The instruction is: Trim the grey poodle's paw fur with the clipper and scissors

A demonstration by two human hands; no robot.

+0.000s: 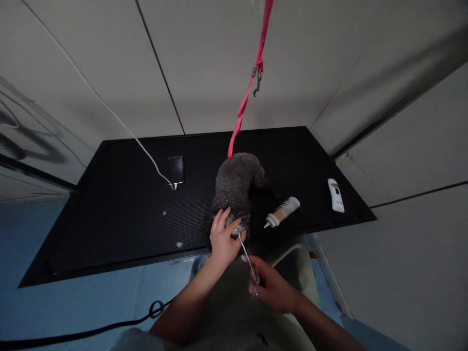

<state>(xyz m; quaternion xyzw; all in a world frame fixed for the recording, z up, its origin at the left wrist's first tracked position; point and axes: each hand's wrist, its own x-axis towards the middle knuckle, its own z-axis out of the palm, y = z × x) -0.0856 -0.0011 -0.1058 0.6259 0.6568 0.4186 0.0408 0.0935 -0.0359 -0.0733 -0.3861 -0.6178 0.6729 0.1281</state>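
Observation:
A dark grey curly-coated dog point(236, 183) is on the black table, its head end at the near edge. My left hand point(224, 240) grips the dog's ear, with fingers across the head and the thumb beside a whitish patch. In my right hand point(270, 283) is a thin metal hemostat point(247, 257), fingers closed around its ring handles. The tip of the hemostat meets the whitish patch beside my left thumb. How far the tip's jaws are apart is too small to tell. Much of the dog's head is hidden under my left hand.
A nozzle bottle point(283, 212) lies right of the dog, and white clippers point(335, 195) lie near the right edge of the table point(124, 204). A phone point(177, 169) with a white cable lies left. A pink leash point(243, 105) runs up from the dog.

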